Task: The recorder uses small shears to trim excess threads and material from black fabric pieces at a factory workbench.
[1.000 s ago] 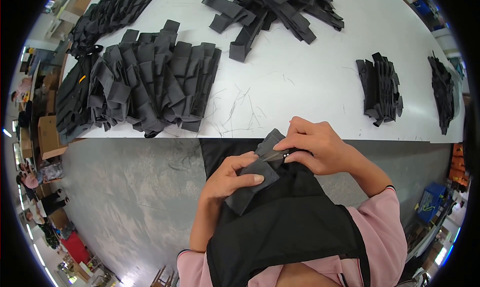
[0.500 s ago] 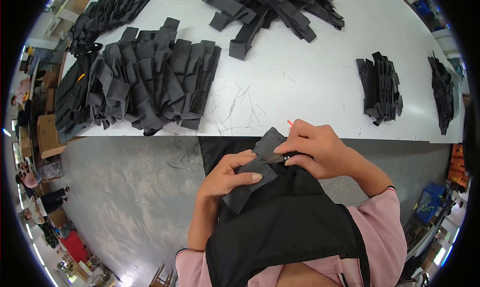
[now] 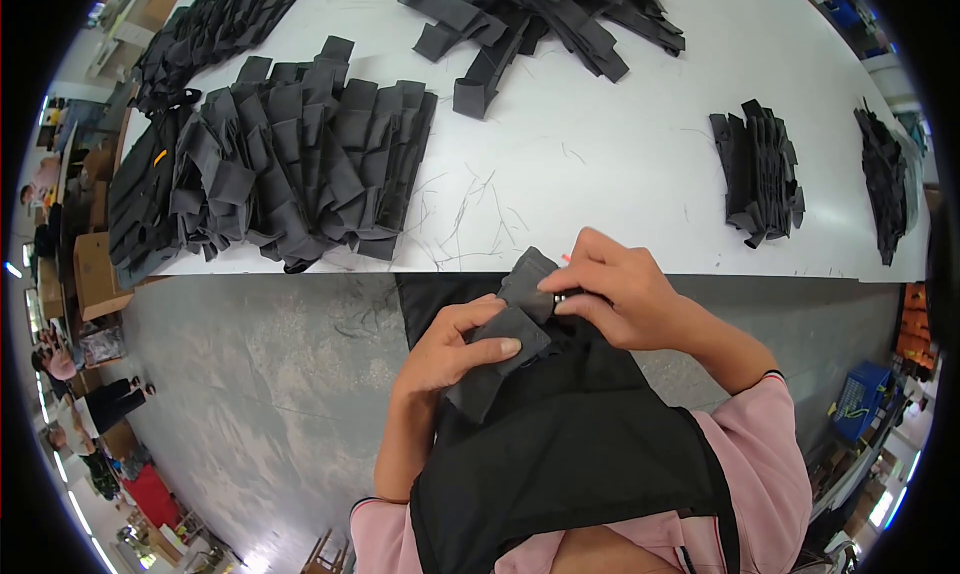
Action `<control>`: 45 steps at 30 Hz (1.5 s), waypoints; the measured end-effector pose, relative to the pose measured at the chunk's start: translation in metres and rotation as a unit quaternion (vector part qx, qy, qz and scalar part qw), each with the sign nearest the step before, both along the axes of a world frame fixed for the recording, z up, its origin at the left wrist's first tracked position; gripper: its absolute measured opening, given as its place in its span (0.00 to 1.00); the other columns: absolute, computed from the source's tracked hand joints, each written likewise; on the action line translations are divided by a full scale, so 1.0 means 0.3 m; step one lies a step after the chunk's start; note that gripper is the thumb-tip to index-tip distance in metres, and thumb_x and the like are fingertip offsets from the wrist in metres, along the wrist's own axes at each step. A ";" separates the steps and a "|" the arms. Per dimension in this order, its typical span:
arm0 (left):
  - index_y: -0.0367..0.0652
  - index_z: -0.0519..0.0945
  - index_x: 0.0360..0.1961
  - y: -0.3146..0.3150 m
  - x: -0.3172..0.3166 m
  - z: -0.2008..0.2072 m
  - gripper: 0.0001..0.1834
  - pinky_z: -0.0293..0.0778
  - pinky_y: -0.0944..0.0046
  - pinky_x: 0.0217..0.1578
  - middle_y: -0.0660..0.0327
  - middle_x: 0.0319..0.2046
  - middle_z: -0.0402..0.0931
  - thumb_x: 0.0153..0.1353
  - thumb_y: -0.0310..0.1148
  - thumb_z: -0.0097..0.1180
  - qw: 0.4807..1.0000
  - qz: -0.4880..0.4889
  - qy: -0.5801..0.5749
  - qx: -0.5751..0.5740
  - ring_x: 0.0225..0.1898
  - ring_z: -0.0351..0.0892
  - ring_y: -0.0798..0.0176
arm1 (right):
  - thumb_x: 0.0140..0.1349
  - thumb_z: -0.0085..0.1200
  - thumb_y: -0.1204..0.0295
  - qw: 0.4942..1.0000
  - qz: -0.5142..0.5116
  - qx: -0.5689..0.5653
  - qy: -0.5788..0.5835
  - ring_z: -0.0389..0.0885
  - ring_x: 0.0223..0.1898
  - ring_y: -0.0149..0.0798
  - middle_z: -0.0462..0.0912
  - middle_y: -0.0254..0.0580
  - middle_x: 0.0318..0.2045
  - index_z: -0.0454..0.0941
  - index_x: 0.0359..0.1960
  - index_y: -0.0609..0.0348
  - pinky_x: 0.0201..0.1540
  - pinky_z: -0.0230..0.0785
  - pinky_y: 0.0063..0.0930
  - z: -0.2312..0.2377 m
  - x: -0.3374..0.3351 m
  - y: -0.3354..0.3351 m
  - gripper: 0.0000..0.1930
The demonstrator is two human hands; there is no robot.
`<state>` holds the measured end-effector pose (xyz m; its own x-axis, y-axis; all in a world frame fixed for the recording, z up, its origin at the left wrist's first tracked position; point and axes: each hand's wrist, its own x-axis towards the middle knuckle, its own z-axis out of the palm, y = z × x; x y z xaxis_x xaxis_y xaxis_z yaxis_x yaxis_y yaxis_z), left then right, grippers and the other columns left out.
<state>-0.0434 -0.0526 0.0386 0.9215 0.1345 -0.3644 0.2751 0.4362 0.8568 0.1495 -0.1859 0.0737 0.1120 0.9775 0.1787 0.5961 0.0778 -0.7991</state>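
Between the thumb and fingers of my left hand point(image 3: 450, 349) is a folded dark grey fabric strip point(image 3: 518, 326), held over my lap just off the table's near edge. My right hand point(image 3: 625, 292) is closed around thread snips point(image 3: 560, 299), of which a bit of metal and a reddish end show. The snips are at the strip's right edge, near its fold. My right fingers hide most of the tool, and its blade tips cannot be made out clearly.
On the white table point(image 3: 600, 189) lie a large stack of dark strips point(image 3: 300, 164) at left, a loose heap point(image 3: 540, 19) at the back, and smaller bundles point(image 3: 760, 174) at right. Loose thread ends point(image 3: 480, 209) are scattered in front. A black apron point(image 3: 570, 454) covers my lap.
My right hand has moved slightly left with the snips, whose blades now show less. The upper part of the strip has spread further from the part under my left thumb.
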 end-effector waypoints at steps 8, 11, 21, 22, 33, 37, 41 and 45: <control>0.35 0.77 0.45 0.000 0.013 0.027 0.17 0.68 0.73 0.40 0.63 0.37 0.77 0.56 0.31 0.58 0.985 0.142 0.083 -0.055 0.38 0.73 0.73 | 0.47 0.57 0.82 0.996 -0.071 0.002 0.049 0.70 0.23 0.34 0.68 0.39 0.27 0.78 0.35 0.59 0.25 0.64 0.24 -0.018 -0.033 0.045 0.12; 0.36 0.77 0.44 -0.005 -0.018 -0.008 0.17 0.69 0.73 0.37 0.64 0.35 0.78 0.58 0.37 0.57 0.956 0.273 0.086 -0.066 0.35 0.74 0.73 | 0.47 0.57 0.83 0.978 -0.152 0.039 0.139 0.67 0.25 0.29 0.68 0.37 0.28 0.77 0.38 0.59 0.28 0.62 0.19 -0.020 -0.021 0.052 0.14; 0.38 0.79 0.36 -0.019 -0.016 -0.002 0.19 0.67 0.75 0.32 0.66 0.31 0.78 0.66 0.45 0.46 0.932 0.353 0.050 -0.064 0.31 0.72 0.77 | 0.42 0.57 0.86 0.990 -0.060 0.050 0.121 0.65 0.22 0.28 0.65 0.35 0.23 0.77 0.35 0.60 0.24 0.56 0.20 -0.125 -0.148 0.168 0.15; 0.38 0.79 0.36 -0.028 -0.018 -0.006 0.19 0.67 0.75 0.32 0.66 0.31 0.78 0.66 0.45 0.46 0.932 0.355 0.050 -0.064 0.31 0.72 0.77 | 0.42 0.57 0.86 0.990 -0.058 0.050 0.121 0.65 0.22 0.28 0.65 0.35 0.23 0.77 0.35 0.60 0.24 0.56 0.20 -0.127 -0.146 0.185 0.15; 0.35 0.76 0.45 -0.062 0.002 -0.008 0.18 0.67 0.74 0.38 0.66 0.36 0.78 0.65 0.40 0.50 0.941 0.336 0.037 -0.010 0.36 0.72 0.77 | 0.59 0.56 0.72 0.854 -0.144 -0.160 0.474 0.69 0.26 0.20 0.73 0.28 0.23 0.75 0.29 0.61 0.28 0.61 0.14 -0.162 -0.172 0.247 0.05; 0.36 0.78 0.43 -0.048 -0.017 -0.058 0.13 0.67 0.75 0.35 0.66 0.34 0.78 0.63 0.33 0.53 0.915 0.396 0.079 0.008 0.33 0.72 0.78 | 0.57 0.57 0.73 0.889 -0.184 -0.056 0.416 0.68 0.30 0.20 0.73 0.29 0.29 0.74 0.35 0.63 0.34 0.62 0.15 -0.170 -0.181 0.228 0.08; 0.37 0.79 0.37 -0.036 -0.050 -0.084 0.10 0.66 0.77 0.31 0.68 0.30 0.78 0.63 0.34 0.52 0.874 0.483 0.051 0.005 0.29 0.71 0.78 | 0.55 0.58 0.74 0.931 -0.149 -0.054 0.330 0.68 0.31 0.21 0.72 0.29 0.30 0.73 0.37 0.62 0.37 0.62 0.15 -0.128 -0.186 0.087 0.10; 0.37 0.80 0.33 -0.023 -0.069 -0.088 0.11 0.65 0.77 0.29 0.68 0.27 0.77 0.62 0.35 0.53 0.873 0.484 0.050 -0.017 0.27 0.71 0.78 | 0.53 0.59 0.73 0.937 -0.085 -0.120 0.316 0.70 0.25 0.24 0.72 0.32 0.23 0.74 0.39 0.61 0.30 0.64 0.18 -0.122 -0.188 0.064 0.12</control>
